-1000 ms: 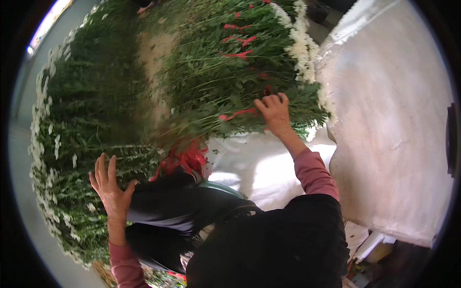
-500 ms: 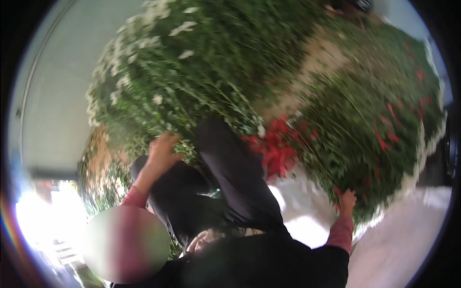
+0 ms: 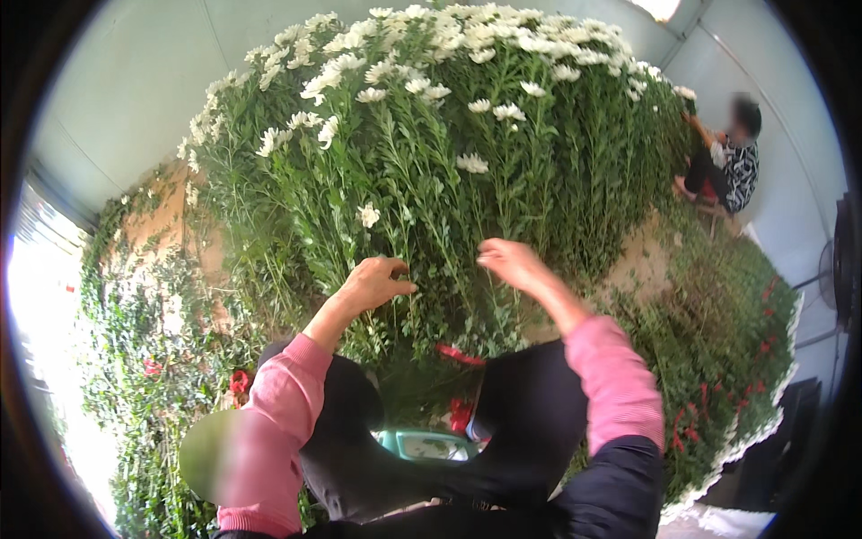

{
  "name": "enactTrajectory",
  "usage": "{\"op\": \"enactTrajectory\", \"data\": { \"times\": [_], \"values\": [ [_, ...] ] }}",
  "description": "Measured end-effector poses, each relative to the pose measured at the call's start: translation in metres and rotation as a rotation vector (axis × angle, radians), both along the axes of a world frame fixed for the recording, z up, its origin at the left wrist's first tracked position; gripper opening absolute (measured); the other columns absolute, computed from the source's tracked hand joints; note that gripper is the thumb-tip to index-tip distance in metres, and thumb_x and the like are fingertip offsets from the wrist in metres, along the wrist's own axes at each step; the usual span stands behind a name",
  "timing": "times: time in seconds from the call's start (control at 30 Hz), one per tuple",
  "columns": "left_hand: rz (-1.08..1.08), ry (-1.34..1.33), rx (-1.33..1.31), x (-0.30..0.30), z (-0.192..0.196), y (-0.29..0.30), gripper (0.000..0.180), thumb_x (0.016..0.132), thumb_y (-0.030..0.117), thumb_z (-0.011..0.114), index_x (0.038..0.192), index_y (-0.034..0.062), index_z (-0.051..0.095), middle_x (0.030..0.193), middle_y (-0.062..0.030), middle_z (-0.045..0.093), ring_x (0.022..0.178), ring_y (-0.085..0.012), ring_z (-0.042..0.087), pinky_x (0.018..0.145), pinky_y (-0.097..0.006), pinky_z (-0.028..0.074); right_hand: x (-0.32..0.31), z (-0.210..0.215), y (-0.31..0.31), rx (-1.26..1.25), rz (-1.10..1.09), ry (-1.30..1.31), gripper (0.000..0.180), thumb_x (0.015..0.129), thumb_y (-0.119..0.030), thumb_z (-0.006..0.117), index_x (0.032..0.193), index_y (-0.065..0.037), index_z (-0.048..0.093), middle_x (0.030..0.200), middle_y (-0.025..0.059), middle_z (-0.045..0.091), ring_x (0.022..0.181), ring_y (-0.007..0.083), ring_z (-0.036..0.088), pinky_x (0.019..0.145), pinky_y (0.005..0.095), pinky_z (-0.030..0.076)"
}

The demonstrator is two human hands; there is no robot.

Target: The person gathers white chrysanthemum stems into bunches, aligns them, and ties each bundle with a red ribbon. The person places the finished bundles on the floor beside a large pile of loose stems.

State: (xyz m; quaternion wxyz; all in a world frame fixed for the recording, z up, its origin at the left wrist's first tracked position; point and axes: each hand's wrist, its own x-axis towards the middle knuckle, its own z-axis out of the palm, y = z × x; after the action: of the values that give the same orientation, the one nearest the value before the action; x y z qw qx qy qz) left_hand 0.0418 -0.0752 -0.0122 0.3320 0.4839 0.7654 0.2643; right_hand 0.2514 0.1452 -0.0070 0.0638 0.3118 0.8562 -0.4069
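At nine o'clock, near the rim, bright daylight washes out the edge, and beside it loose cut greenery (image 3: 135,377) lies thick over brown ground, with a few red flowers (image 3: 239,381) scattered in it at about eight o'clock.

From ten to one o'clock rises a big heap of white-flowered stems (image 3: 431,153), the white blooms crowding its far top edge and the leafy green stalks running down toward the person. This heap fills the middle of the view and hides most of what lies behind it.

The left hand (image 3: 375,282) sits just left of centre, its pink sleeve (image 3: 274,422) coming up from seven o'clock. Its fingers are curled and pinched together on the green stalks at the near foot of the heap, closed on a stem or two, though the leaves hide exactly which.

Just right of centre the right hand (image 3: 510,262) hovers over the same stalks, fingers bent loosely and spread, closed on nothing that can be seen; whether the tips touch the leaves cannot be told. Its pink sleeve (image 3: 615,382) runs down to five o'clock.

Below the hands, at six o'clock, the person's dark-trousered knees (image 3: 530,413) frame a teal stool (image 3: 422,444), with red blooms (image 3: 460,355) between them.

At four o'clock another pile of greenery with red flowers (image 3: 727,377) spreads to the rim. At two o'clock a second person (image 3: 732,162) sits beside the heap's far end.
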Motion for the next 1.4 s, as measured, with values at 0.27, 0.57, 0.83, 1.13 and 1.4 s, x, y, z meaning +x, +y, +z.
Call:
{"op": "enactTrajectory", "data": {
  "times": [0.27, 0.57, 0.83, 1.13, 1.4],
  "values": [
    [0.511, -0.475, 0.123, -0.051, -0.028, 0.035, 0.090, 0.085, 0.047, 0.070, 0.149, -0.0044, 0.032, 0.146, -0.0298, 0.043, 0.131, -0.0373, 0.049, 0.105, -0.042, 0.042, -0.128, -0.121, -0.057, -0.073, -0.249, -0.011, 0.049, 0.089, -0.026, 0.067, 0.129, -0.003, 0.054, 0.086, 0.0121, 0.067, 0.072, 0.0325, 0.065, 0.068, 0.0431, 0.055],
    [0.683, -1.048, 0.335, -0.052, -0.014, 0.067, 0.068, 0.091, 0.020, 0.069, 0.147, 0.0020, 0.035, 0.111, -0.0131, 0.065, 0.090, -0.0187, 0.064, 0.078, -0.042, 0.054, -0.065, -0.069, -0.134, -0.223, -0.129, 0.111, 0.041, 0.089, -0.035, 0.070, 0.105, 0.002, 0.064, 0.089, 0.0135, 0.070, 0.074, 0.0207, 0.061, 0.069, 0.0354, 0.049],
    [0.863, -1.261, 0.405, -0.034, -0.022, 0.073, 0.034, 0.093, 0.016, 0.066, 0.124, 0.0059, 0.056, 0.106, -0.0085, 0.067, 0.090, -0.0208, 0.065, 0.074, -0.037, 0.056, -0.058, -0.125, -0.111, -0.544, -0.352, 0.538, 0.038, 0.096, -0.033, 0.065, 0.120, -0.003, 0.061, 0.096, -0.0044, 0.062, 0.077, 0.0059, 0.048, 0.067, 0.0259, 0.041],
    [0.723, -1.420, 0.515, -0.047, -0.022, 0.067, 0.031, 0.092, 0.016, 0.068, 0.119, 0.0066, 0.056, 0.104, -0.0082, 0.066, 0.091, -0.0235, 0.067, 0.077, -0.043, 0.058, -0.039, -0.130, -0.128, -0.813, -0.443, 0.452, 0.028, 0.097, -0.030, 0.063, 0.107, -0.004, 0.062, 0.094, -0.0027, 0.060, 0.077, 0.0079, 0.050, 0.070, 0.0254, 0.042],
    [0.714, -1.364, 0.495, -0.041, -0.003, 0.065, 0.049, 0.085, 0.003, 0.074, 0.126, 0.0055, 0.046, 0.113, -0.0123, 0.064, 0.102, -0.0269, 0.067, 0.084, -0.047, 0.059, -0.034, -0.121, -0.125, -0.735, -0.251, 0.346, 0.045, 0.099, -0.036, 0.058, 0.122, 0.003, 0.058, 0.105, 0.0064, 0.063, 0.091, 0.0141, 0.058, 0.079, 0.0299, 0.048]
  ]
}}
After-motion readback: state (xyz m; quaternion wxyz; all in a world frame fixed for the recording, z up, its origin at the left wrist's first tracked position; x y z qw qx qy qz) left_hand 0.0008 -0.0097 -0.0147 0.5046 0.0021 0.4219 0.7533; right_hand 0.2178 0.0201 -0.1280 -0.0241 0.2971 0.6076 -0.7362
